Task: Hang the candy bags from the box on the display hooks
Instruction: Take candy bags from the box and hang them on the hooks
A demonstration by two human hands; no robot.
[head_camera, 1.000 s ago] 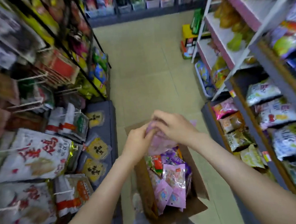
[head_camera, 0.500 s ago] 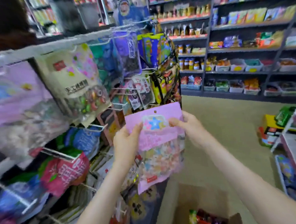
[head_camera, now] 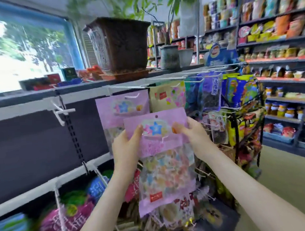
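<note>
Both hands hold one pink candy bag (head_camera: pixel 162 161) up in front of the display rack, roughly centre frame. Left hand (head_camera: pixel 126 148) grips the bag's left edge near the top, thumb pressed on the front by the star graphic, other fingers behind & out of sight. Right hand (head_camera: pixel 194 132) takes the upper right corner, thumb on the front face, fingers wrapped round the back edge, so it's pinching the header too. Bag hangs upright, slightly tilted, clear lower half showing pastel star candies; small hang hole (head_camera: pixel 156 116) at top centre is free, not on any hook.

Just behind & above it, a matching pink bag (head_camera: pixel 118 107) already hangs on a white hook (head_camera: pixel 132 96) under the top rail. The held bag overlaps that one's lower right part; touching or not, can't tell, pic is smeared. To the right hang a beige bag (head_camera: pixel 166 96) & dark purple packs (head_camera: pixel 211 91). An empty white hook (head_camera: pixel 63 111) sticks out of the dark panel, well left of the bag. Brown planter (head_camera: pixel 121 43) sits on the shelf top above the rack. Lower hooks carry blurred green & magenta packs (head_camera: pixel 65 217).
</note>
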